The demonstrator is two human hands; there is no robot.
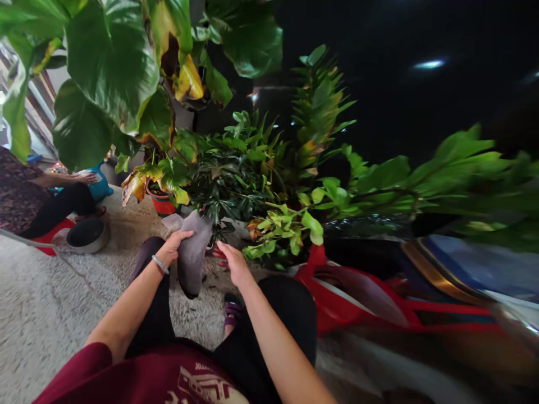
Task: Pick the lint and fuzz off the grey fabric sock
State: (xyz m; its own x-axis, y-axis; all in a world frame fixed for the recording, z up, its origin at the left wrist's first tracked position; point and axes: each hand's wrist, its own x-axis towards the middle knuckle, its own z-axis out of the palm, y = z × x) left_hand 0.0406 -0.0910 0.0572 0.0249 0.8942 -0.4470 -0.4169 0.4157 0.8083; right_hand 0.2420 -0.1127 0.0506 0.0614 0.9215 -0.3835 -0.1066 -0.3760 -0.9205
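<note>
My left hand [170,251], with a pale bangle at its wrist, pinches the left edge of a grey insole-shaped piece [194,255]. The piece is long with rounded ends and a darker lower tip, and it is held tilted above the floor between my knees. To its right, my right hand [234,264] hovers with fingers stretched out and apart, holding nothing. A small gap shows between those fingers and the piece. Below is a purple strapped sandal [233,308] on my foot.
Leafy plants [236,163] crowd in front, one in a red pot [162,203]. At the right lies a red bag [349,297], partly blurred. On the left, another person [25,191] sits near a grey bowl [87,234], a hand on a turquoise thing [99,185]. The floor [50,314] is rough concrete.
</note>
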